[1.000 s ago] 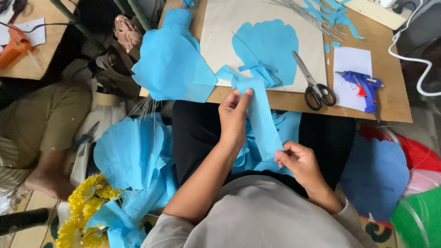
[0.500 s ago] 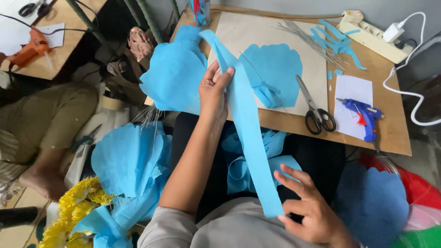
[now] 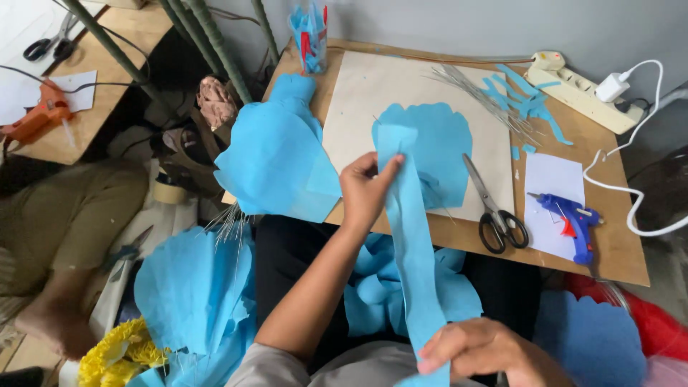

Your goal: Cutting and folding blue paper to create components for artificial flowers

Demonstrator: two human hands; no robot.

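left hand [image 3: 367, 188] raised pinching blue paper strip [image 3: 412, 244], right hand [image 3: 487, 351] gripping below

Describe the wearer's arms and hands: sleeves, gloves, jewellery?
Both hands are bare: no gloves on the left hand or the right hand, and no rings, watch or bracelet visible. The left forearm is uncovered along its whole visible length. A light grey top shows at the bottom edge. The right wrist is mostly out of frame, so its sleeve cannot be judged.

Strip: a long blue paper strip [image 3: 414, 244] is held taut between both hands.
Left hand [image 3: 364, 190]: upper end pinched, over the desk's [image 3: 616, 244] near edge.
Right hand [image 3: 480, 351]: lower end gripped.
Near edge: scissors [image 3: 494, 211], blue glue gun [image 3: 573, 218].
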